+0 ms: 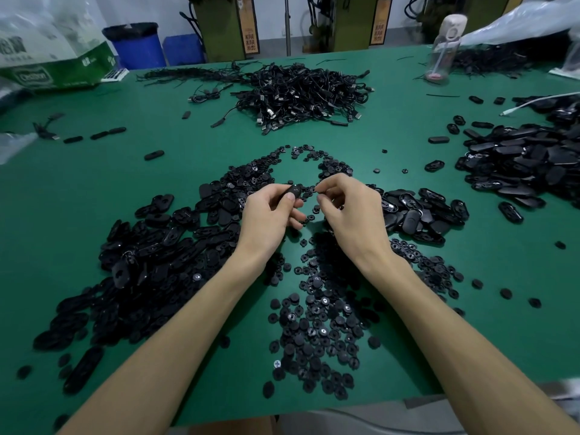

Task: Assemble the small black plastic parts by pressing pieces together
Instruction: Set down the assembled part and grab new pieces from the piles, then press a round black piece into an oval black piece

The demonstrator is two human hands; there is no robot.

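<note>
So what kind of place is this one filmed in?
Probably a small factory assembly bench: a green work table heaped with loose black plastic parts, a pile of black cables, and machines behind.

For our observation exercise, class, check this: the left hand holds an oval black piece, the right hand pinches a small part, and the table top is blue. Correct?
No: the head view shows the table top is green, not blue. The rest stands: the left hand holds an oval black piece and the right hand pinches a small part.
</note>
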